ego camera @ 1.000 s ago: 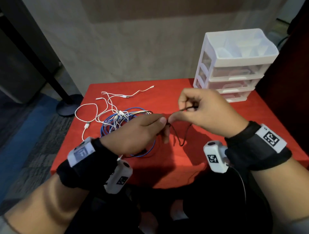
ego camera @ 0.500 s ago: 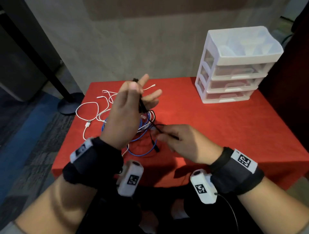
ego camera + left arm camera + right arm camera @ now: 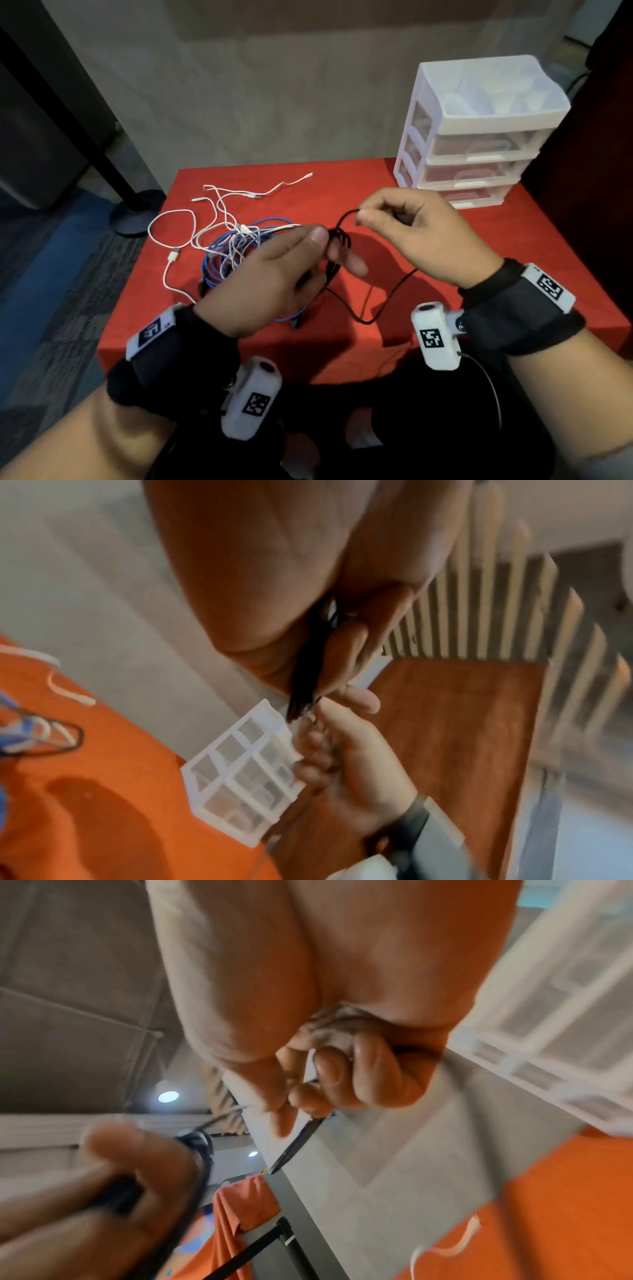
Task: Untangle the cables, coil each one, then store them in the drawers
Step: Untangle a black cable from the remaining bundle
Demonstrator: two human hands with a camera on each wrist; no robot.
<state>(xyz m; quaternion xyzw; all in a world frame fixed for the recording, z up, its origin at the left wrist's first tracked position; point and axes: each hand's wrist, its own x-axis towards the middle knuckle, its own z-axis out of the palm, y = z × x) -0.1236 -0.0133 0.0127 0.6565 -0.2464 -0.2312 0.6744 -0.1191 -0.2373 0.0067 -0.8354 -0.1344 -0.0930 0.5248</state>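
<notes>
A thin black cable (image 3: 373, 317) is partly wound into loops that my left hand (image 3: 291, 270) pinches between thumb and fingers above the red table (image 3: 445, 274). My right hand (image 3: 404, 226) pinches a strand of the same cable just above the loops, and the loose length droops to the cloth below. In the left wrist view the black loops (image 3: 304, 674) run between my curled fingers. Seen from the right wrist, the black cable (image 3: 298, 1145) leaves my fingertips. A tangle of blue cable (image 3: 219, 263) and white cables (image 3: 171, 236) lies on the table's left side.
A white plastic drawer unit (image 3: 479, 137) with three shut drawers stands at the table's back right corner. A dark pole with a round base (image 3: 137, 212) stands on the floor to the left. A wall runs behind the table.
My left hand came down from its raised position to mid-table height. My right hand rose and now pinches a strand above the loops held by the left.
</notes>
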